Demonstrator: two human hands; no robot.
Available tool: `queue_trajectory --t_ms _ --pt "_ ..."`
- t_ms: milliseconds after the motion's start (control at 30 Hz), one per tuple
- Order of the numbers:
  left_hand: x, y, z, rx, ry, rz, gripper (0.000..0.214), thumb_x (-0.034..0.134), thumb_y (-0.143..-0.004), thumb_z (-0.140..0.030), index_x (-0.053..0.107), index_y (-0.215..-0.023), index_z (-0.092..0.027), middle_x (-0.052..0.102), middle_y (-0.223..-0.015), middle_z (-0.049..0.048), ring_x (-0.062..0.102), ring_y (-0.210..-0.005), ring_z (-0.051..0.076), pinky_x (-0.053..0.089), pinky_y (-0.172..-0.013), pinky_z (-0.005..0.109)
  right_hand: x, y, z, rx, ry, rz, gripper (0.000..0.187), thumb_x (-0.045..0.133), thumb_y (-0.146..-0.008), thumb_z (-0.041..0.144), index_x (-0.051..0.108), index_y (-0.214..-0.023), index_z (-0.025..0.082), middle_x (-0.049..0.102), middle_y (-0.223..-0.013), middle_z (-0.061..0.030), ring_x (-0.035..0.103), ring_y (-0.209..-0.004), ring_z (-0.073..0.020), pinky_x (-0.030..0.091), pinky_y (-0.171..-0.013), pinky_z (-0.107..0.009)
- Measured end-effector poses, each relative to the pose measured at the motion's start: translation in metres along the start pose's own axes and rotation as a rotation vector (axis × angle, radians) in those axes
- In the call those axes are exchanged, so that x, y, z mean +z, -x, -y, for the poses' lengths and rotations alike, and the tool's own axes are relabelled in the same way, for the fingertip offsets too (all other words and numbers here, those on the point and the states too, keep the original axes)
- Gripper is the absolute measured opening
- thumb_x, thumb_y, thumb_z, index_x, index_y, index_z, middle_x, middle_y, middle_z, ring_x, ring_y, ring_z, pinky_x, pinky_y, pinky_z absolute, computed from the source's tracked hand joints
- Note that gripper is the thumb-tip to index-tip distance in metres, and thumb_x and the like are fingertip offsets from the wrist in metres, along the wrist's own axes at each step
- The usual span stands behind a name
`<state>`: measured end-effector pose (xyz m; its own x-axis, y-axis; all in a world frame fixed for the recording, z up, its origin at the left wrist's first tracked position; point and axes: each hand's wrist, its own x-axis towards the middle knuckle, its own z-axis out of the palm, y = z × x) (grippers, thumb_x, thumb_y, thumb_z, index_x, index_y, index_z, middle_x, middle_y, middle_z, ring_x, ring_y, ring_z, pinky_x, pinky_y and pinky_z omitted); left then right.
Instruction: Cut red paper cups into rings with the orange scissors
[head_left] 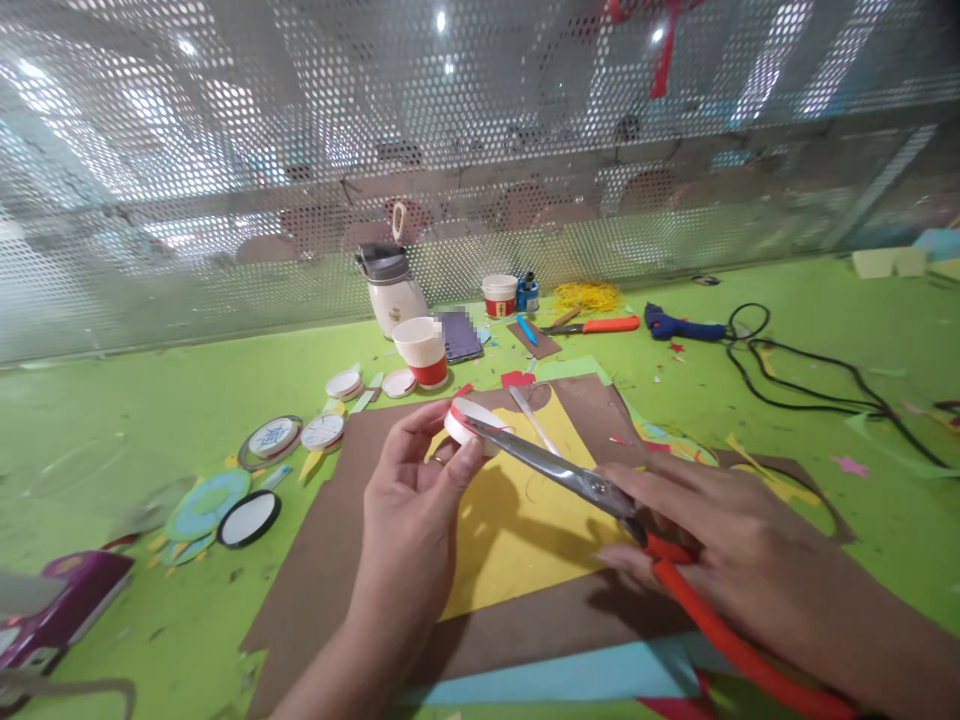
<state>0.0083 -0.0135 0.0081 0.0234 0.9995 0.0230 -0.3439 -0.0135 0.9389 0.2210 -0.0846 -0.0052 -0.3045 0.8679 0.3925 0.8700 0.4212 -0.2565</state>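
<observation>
Left hand (412,490) pinches the white round piece (480,409) between thumb and fingers above the yellow sheet (487,560), while the right hand (712,510) grips the scissors (559,466), tips at the piece's edge. Small, shallow snips, with the left thumb kept clear of the blades, should suit it best.
</observation>
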Motion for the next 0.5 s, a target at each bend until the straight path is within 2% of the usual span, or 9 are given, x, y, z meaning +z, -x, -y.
queue_trajectory --t_ms 200,267,367,500 --pt "0.0003 -0.0007 0.0005 0.004 0.017 0.008 0.033 0.078 -0.076 -0.019 0.065 -0.106 -0.02 0.069 -0.118 0.004 0.065 -0.104 0.018 0.052 -0.092 0.03 0.0017 0.0001 0.0007 -0.015 0.038 -0.032 0.049 0.039 -0.098 0.052 0.066 -0.112 0.014 0.073 -0.103 -0.0216 0.071 -0.1 -0.0381 0.062 -0.073 -0.053" --pt "0.0009 -0.0012 0.0005 0.001 0.015 0.007 0.033 0.078 -0.076 -0.019 0.065 -0.106 -0.021 0.069 -0.119 0.0039 0.065 -0.103 0.017 0.052 -0.092 0.03 0.0019 -0.0016 0.0018 -0.007 0.051 -0.053 0.054 0.037 -0.098 0.056 0.066 -0.112 0.013 0.072 -0.101 -0.0225 0.073 -0.091 -0.0379 0.063 -0.066 -0.051" --pt "0.001 -0.0022 0.0008 0.002 0.004 0.012 0.034 0.078 -0.076 -0.019 0.065 -0.107 -0.021 0.069 -0.118 0.004 0.066 -0.1 0.016 0.052 -0.091 0.029 0.0016 -0.0032 0.003 0.004 0.049 -0.062 0.056 0.035 -0.097 0.058 0.066 -0.112 0.013 0.072 -0.097 -0.0213 0.074 -0.074 -0.0329 0.063 -0.059 -0.047" --pt "0.0001 -0.0024 0.0013 0.013 0.017 0.013 0.035 0.079 -0.074 -0.018 0.066 -0.106 -0.021 0.069 -0.118 0.0037 0.066 -0.1 0.017 0.052 -0.091 0.03 0.0011 -0.0017 0.0022 0.004 0.031 -0.056 0.052 0.04 -0.096 0.056 0.065 -0.112 0.014 0.07 -0.093 -0.0186 0.072 -0.07 -0.031 0.062 -0.06 -0.048"
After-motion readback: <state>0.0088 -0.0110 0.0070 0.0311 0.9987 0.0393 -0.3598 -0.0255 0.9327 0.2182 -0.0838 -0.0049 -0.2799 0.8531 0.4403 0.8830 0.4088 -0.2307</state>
